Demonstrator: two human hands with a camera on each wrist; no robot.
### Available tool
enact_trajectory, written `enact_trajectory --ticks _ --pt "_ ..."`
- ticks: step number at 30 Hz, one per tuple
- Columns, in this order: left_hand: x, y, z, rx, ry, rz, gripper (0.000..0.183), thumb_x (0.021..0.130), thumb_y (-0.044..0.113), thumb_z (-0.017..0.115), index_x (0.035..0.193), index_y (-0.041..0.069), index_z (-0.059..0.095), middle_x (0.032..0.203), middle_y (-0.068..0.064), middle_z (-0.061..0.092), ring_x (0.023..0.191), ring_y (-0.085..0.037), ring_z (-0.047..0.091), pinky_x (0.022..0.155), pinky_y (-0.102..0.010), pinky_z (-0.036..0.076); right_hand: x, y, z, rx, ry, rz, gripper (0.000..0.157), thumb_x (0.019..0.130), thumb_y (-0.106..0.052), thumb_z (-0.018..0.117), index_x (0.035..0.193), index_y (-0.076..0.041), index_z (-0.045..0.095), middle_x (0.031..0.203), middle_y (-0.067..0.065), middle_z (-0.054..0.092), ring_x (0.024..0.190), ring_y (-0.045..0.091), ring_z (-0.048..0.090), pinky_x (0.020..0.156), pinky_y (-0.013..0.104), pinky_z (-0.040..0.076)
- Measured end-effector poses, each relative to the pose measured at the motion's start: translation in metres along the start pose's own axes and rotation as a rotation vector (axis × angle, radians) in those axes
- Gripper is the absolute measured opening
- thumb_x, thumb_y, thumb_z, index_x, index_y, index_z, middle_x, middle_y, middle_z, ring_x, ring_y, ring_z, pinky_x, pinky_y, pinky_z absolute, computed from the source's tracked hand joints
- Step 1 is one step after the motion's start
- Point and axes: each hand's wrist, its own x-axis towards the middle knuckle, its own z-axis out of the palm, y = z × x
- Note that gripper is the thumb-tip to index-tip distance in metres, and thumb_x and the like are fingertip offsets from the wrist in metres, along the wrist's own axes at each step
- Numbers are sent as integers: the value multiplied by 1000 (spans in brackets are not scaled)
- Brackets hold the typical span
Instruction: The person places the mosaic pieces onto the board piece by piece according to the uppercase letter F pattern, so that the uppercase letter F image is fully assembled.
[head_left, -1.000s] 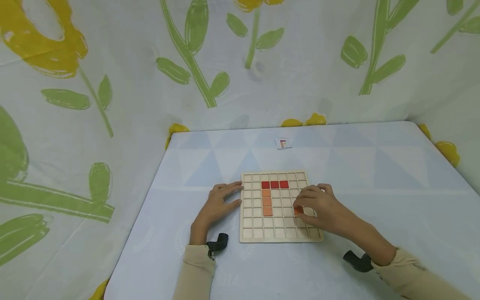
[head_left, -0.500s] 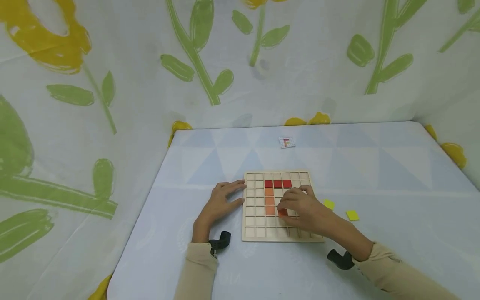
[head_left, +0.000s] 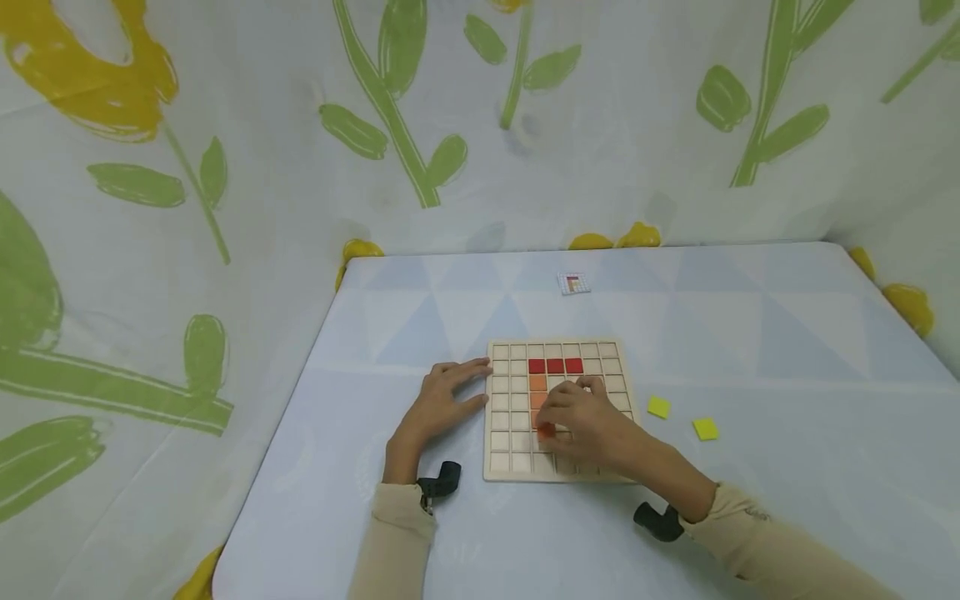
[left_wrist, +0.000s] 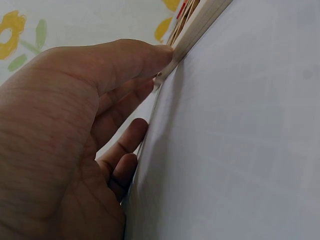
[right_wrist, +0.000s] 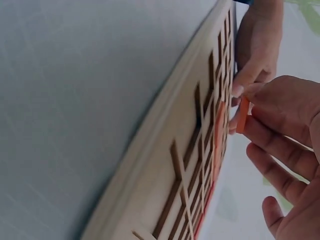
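A wooden grid board (head_left: 501,463) lies on the table. Three red square tiles (head_left: 555,366) form a row in its upper part, and a column of orange tiles (head_left: 537,382) runs down from the leftmost red one. Between thumb and fingertips my right hand (head_left: 588,425) pinches another orange tile (right_wrist: 243,114), held just over the board near the column's lower end. In the right wrist view this tile stands on edge, apart from the grid. My left hand (head_left: 442,402) touches the board's left edge with thumb and fingertips, its fingers fairly straight.
Two yellow tiles (head_left: 659,407) lie on the table to the right of the board. A small card (head_left: 573,284) printed with a coloured grid pattern sits behind the board. A flowered cloth (head_left: 600,125) hangs beyond the table's far edge.
My right hand has carried the orange tile leftward across the board, toward the orange column. The yellow tiles have come into sight from behind that arm. My left hand has stayed at the board's edge.
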Motion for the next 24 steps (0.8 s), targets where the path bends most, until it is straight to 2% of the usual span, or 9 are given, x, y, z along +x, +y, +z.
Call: enact_trajectory --ticks 7,15,20,24 --pt "-1 -2 -1 8 3 26 46 94 33 68 140 28 61 149 18 48 134 -26 38 106 -53 30 2 -5 11 -98 -33 -11 13 79 -21 84 88 -21 75 91 -10 68 101 15 59 90 49 38" --pt "-3 -2 0 12 -8 39 46 95 33 69 139 24 62 150 14 48 134 -31 38 108 -54 29 1 -9 17 -130 -76 18 8 84 -23 79 91 -21 75 93 -10 67 102 15 57 93 51 36" --pt "-4 -2 -1 19 -10 36 46 95 33 68 140 24 61 151 13 47 134 -30 38 108 -54 28 0 -9 17 -140 -64 11 11 82 -24 79 92 -21 76 96 -9 68 103 15 57 93 50 36" --pt "-1 -1 -2 25 -2 50 46 96 33 67 140 24 61 151 14 47 134 -29 38 108 -54 28 -3 -5 9 -102 -25 3 16 78 -21 82 93 -20 75 98 -9 68 105 15 57 93 52 36"
